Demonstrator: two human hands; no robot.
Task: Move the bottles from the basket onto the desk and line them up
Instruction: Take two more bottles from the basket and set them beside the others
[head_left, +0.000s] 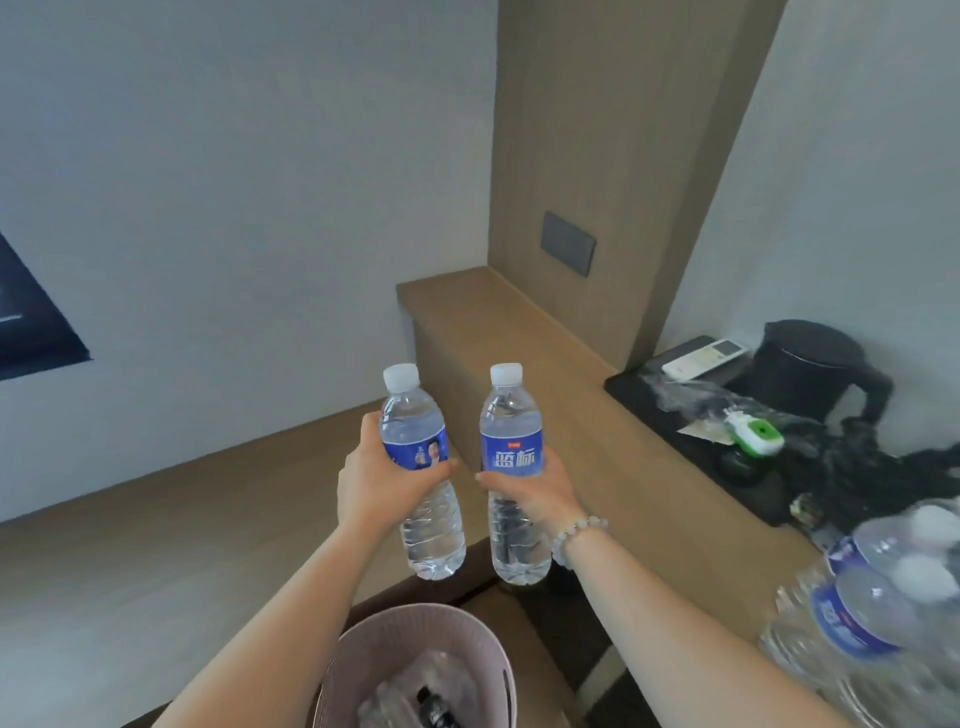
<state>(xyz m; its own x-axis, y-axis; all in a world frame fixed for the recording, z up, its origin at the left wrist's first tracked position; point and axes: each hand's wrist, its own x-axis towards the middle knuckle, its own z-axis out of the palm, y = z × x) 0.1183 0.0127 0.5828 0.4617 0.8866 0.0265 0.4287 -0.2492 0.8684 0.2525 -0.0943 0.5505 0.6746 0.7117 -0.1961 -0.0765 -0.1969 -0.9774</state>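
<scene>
My left hand (376, 480) grips a clear water bottle (423, 525) with a blue label and white cap, held upright in the air. Beside it, my right hand (543, 488) holds a second, matching bottle (511, 452), also upright. Both hang above and beyond a pale pink basket (488, 654) at the bottom centre, where more bottles lie inside, blurred. The wooden desk (597, 452) runs along the right, just past the right-hand bottle. Several more bottles (872, 597) stand blurred on the desk at the lower right.
A black tray (649, 405) on the desk holds a black kettle (815, 369), a white remote (704, 357), a green and white device (758, 435) and crumpled plastic. A lower wooden surface (156, 545) spreads to the left. A grey wall panel (568, 243) sits behind.
</scene>
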